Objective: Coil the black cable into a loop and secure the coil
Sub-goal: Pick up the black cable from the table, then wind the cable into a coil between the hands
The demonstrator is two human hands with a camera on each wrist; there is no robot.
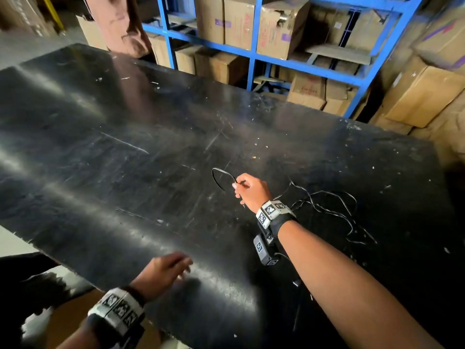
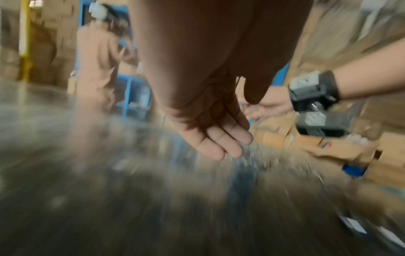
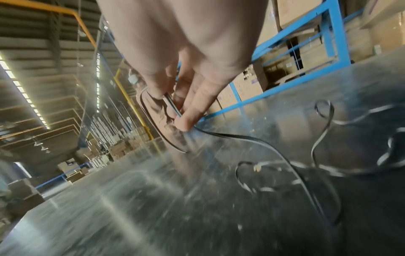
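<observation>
The right hand (image 1: 250, 191) is pinching the black cable (image 3: 252, 138) between thumb and fingers, holding one small first loop that is arching out beyond the fingertips above the worktop (image 1: 125, 147). The rest of the cable is lying in loose tangles behind the wrist and off to that hand's outer side. The left hand (image 1: 166, 272) is hovering nearer the body with fingers straight and apart, gripping nothing. The coiling looks to be only just beginning — one turn made, nothing secured. The next move likely calls for the free hand to be feeding slack toward the pinch — turn by turn — without snagging the tangle.
</observation>
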